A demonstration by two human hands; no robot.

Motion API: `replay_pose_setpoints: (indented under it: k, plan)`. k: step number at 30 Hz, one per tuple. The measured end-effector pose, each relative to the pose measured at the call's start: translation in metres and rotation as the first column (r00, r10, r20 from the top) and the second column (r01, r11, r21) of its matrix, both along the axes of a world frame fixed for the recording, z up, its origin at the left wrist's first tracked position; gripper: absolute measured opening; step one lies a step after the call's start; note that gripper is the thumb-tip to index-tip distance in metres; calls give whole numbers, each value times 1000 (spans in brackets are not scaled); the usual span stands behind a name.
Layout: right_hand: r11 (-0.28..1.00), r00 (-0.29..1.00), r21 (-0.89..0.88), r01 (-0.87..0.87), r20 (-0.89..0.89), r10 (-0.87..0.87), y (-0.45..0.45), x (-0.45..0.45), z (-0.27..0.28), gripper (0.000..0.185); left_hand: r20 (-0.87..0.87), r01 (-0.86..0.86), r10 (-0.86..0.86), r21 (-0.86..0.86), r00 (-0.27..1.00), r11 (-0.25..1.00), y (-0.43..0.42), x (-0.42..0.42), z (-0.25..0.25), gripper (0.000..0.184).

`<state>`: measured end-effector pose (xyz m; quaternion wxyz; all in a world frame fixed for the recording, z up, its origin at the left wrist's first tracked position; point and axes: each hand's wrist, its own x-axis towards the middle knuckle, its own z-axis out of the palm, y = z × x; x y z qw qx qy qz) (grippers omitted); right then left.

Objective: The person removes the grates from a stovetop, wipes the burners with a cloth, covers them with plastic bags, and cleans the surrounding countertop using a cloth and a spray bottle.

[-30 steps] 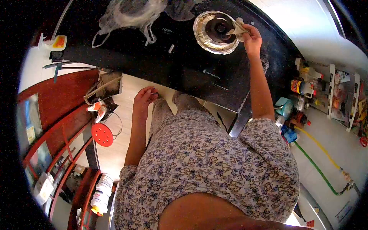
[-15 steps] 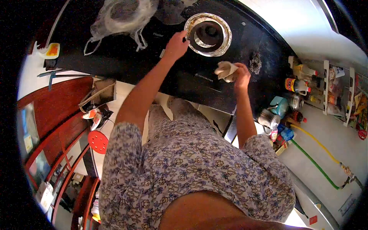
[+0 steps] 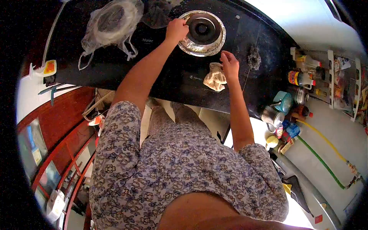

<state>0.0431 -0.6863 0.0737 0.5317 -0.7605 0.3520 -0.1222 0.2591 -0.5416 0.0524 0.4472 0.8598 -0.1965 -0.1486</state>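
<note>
My left hand (image 3: 177,30) is closed on the left rim of a dark round burner ring (image 3: 209,37) over the gas burner; its fingertips are partly hidden. Crumpled silver foil (image 3: 197,50) lines the burner, and the ring sits off-centre toward its upper part. My right hand (image 3: 230,64) hovers just below the foil's lower right edge, its fingers loosely bent and apart with nothing visible in them. Beside it, a crumpled beige cloth (image 3: 215,78) lies on the black glass cooktop (image 3: 165,73).
A clear plastic bag (image 3: 111,25) covers the left burner area. Steel wool (image 3: 254,58) lies at the right. A small tray with orange food (image 3: 50,68) stands far left. Bottles (image 3: 301,78), a metal mug (image 3: 272,115) and a teal pot (image 3: 283,102) crowd the right side.
The dark ring, tilted before, now lies flatter over the burner, still in my left hand. My right hand has let go of the cloth, left it on the cooktop and moved toward the foil.
</note>
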Motion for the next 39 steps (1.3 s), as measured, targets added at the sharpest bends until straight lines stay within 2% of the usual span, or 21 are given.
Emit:
replay_pose_setpoints:
  k: [1,4,7,8,11,15,16,19,20,23,27,30,31,32,33,34,35,36,37,38,39]
  plan:
    - [997,1000,74,23,6,-24,-1,1,-5,28,-28,-1,2,30,1000,1000,-2,0,1,13]
    - [999,1000,36,7,-15,-6,-3,-5,-25,28,-103,-19,25,66,994,998,-5,-1,15,15]
    - [989,997,139,44,-62,-36,-6,-7,-30,24,-172,-77,78,10,982,997,-4,-2,21,15]
    - [962,996,264,72,-65,-57,-2,-2,-11,25,-207,-95,91,-7,974,995,-5,-1,20,15]
    - [938,996,346,16,78,-45,-5,20,-2,31,-275,-97,96,7,957,995,-8,6,8,12]
    - [924,988,382,31,129,-86,-8,64,1,35,-276,-106,110,28,955,994,-5,2,6,11]
    - [944,992,327,39,101,-76,-12,73,-4,33,-272,-141,132,-12,953,990,-7,2,-3,11]
    - [989,994,129,69,75,-80,-19,84,-12,31,-300,-121,126,36,946,992,-5,3,-6,11]
    - [999,997,7,42,64,-42,-23,87,-17,26,-361,-147,143,16,922,989,-4,1,-1,12]
    - [998,998,17,65,0,-65,-27,88,-25,22,-362,-141,117,-41,925,989,-4,-6,-1,13]
    - [998,998,31,59,35,-60,-30,88,-35,21,-299,-121,89,-89,950,989,-1,-11,-2,15]
    - [986,996,162,51,65,-63,-31,90,-32,21,-391,-67,28,-88,920,994,4,-10,5,24]
    - [962,993,265,62,79,-86,-31,86,-26,22,-418,-65,24,-84,908,994,10,-9,7,27]
    - [989,999,142,45,-26,-42,-34,87,-17,28,-459,-77,24,-96,888,992,15,-11,3,27]
    - [992,999,-120,26,-30,-30,-59,86,-56,29,-496,-95,30,-107,868,990,21,-12,-1,27]
    - [999,1000,29,18,25,-18,-58,82,-44,28,-481,-172,68,-175,874,969,36,-29,8,24]
    - [986,994,160,50,92,-66,-25,74,3,27,-461,-264,133,-233,877,936,62,-55,25,22]
    - [978,982,207,9,183,-48,-15,67,10,27,-557,-244,7,-352,830,903,88,-73,12,18]
    - [972,980,231,-36,198,-11,-5,58,19,25,-616,-240,-123,-473,778,848,118,-93,-3,17]
    - [956,975,270,-111,215,52,8,45,29,28,-578,-256,66,-253,813,933,144,-124,13,18]
    - [962,988,257,-90,144,55,25,37,38,26,-384,-221,91,-310,919,925,177,-160,10,20]
